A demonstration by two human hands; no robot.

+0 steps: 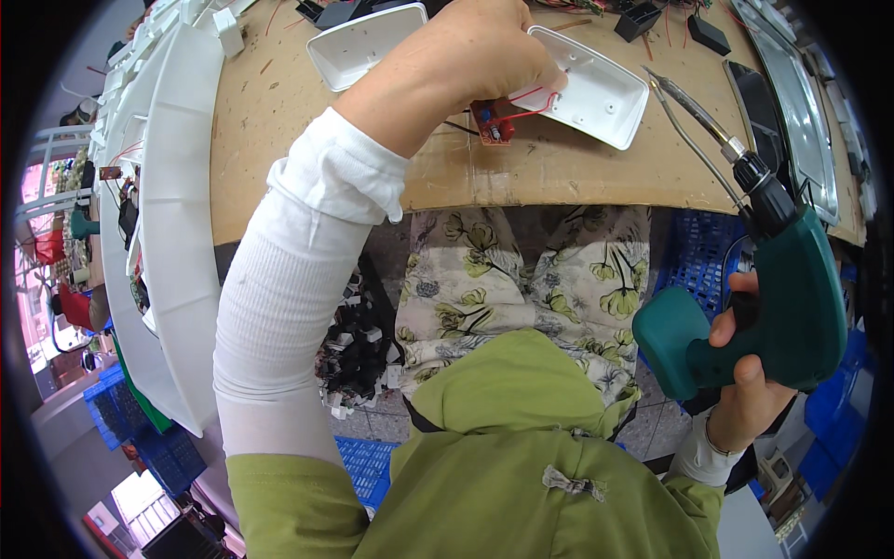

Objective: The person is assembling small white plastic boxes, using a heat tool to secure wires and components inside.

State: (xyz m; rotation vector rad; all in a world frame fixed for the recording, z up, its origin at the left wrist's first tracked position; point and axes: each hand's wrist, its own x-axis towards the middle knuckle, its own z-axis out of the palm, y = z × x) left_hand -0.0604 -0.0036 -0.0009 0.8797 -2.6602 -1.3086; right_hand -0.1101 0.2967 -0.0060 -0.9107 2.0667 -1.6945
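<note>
My right hand is wrapped round the handle of a green soldering gun. Its metal tip and thin curved feed tube point up and left, just right of a white plastic case half. My left hand reaches over the case's left edge with fingers bent together and a fingertip inside it. Red wires loop from beneath those fingers to a small circuit board lying on the table. What the fingers grip is hidden by the hand. Another white case half lies left of my left wrist.
A long white tray curves along the table's left side, with small parts beyond it. Black boxes and wires lie at the back. A metal tray runs along the right. Below are blue crates and a heap of black and white parts.
</note>
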